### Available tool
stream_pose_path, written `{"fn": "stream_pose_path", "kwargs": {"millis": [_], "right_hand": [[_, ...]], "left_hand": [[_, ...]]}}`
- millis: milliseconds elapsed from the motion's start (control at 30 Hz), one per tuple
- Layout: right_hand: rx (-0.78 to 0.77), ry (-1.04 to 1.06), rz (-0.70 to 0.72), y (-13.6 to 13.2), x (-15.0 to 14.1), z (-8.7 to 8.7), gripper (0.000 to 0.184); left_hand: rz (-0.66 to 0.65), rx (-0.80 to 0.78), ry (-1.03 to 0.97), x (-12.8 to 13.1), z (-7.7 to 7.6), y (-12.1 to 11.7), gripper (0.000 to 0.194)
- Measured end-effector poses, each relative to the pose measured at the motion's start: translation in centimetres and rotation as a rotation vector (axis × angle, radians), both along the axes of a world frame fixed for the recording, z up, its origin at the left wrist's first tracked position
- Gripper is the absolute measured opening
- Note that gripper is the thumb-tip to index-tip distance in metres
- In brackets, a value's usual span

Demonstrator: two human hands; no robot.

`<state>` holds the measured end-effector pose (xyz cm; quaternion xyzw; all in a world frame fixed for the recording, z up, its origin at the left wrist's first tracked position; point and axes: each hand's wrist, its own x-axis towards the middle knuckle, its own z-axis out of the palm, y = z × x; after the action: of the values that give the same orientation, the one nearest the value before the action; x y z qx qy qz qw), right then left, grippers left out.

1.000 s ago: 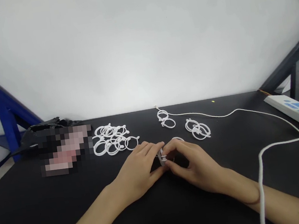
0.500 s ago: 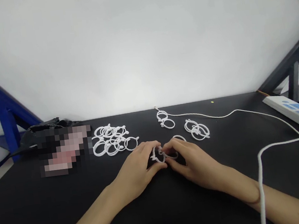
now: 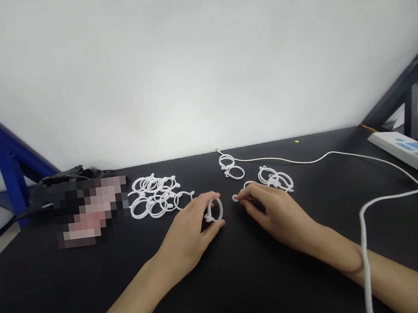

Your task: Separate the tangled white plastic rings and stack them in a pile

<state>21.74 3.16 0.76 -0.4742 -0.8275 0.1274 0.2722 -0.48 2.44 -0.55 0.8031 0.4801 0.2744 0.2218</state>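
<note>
My left hand [image 3: 187,230] grips a white plastic curtain ring [image 3: 220,208] upright between thumb and fingers; small eyelets [image 3: 209,218] show at its left side, and whether more than one ring is there I cannot tell. My right hand [image 3: 272,209] is closed in a pinch on another curtain ring, whose eyelet [image 3: 235,198] pokes out left of the fingertips; the rest of it is mostly hidden. Just behind the right fingers, part of a ring [image 3: 248,184] shows. A gap of bare tabletop separates the hands.
Several white rings lie heaped at left [image 3: 156,203]. Smaller groups sit at the back middle [image 3: 235,172] and right [image 3: 282,180]. A white cable [image 3: 330,153] crosses the black table [image 3: 225,286], and another cable [image 3: 364,249] passes over my right forearm. A white device [image 3: 402,148] stands right, a black bag [image 3: 62,177] left.
My hands have parted, having met at the rings before. The right hand has moved right and slightly away with one ring; the left keeps its ring, shifted slightly left.
</note>
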Motion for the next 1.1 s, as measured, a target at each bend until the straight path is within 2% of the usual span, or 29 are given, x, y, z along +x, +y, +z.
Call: {"fn": "stream_pose_path", "kwargs": {"millis": [167, 267, 400, 500, 667, 800, 967, 1100], "right_hand": [[0.094, -0.131, 0.002, 0.3, 0.0, 0.0, 0.011], [0.188, -0.099, 0.033, -0.2, -0.3, 0.2, 0.013], [0.167, 0.006, 0.241, -1.4, -1.1, 0.7, 0.024], [0.181, -0.029, 0.348, -1.8, -1.9, 0.5, 0.028], [0.33, -0.12, 0.324, -1.7, -2.9, -0.2, 0.012], [0.384, -0.072, 0.289, -1.7, -2.6, 0.2, 0.01], [0.293, 0.008, 0.22, -1.4, -1.6, 0.7, 0.016], [0.211, 0.046, 0.233, -1.0, -1.1, 0.3, 0.02]], "left_hand": [[-0.064, 0.041, -0.014, 0.0, -0.2, -0.1, 0.042], [-0.093, 0.039, -0.007, 0.0, -0.3, -0.2, 0.039], [-0.094, 0.029, -0.004, 0.2, -0.5, -0.1, 0.037], [-0.107, 0.015, 0.004, 0.3, -0.4, -0.1, 0.036], [-0.161, 0.038, 0.037, 0.6, 0.2, -0.3, 0.032], [-0.126, 0.05, 0.035, 0.6, 0.3, -0.4, 0.035], [0.006, 0.14, 0.105, 0.4, -0.2, -0.2, 0.038], [0.011, 0.195, 0.157, 0.3, -0.5, -0.2, 0.044]]}}
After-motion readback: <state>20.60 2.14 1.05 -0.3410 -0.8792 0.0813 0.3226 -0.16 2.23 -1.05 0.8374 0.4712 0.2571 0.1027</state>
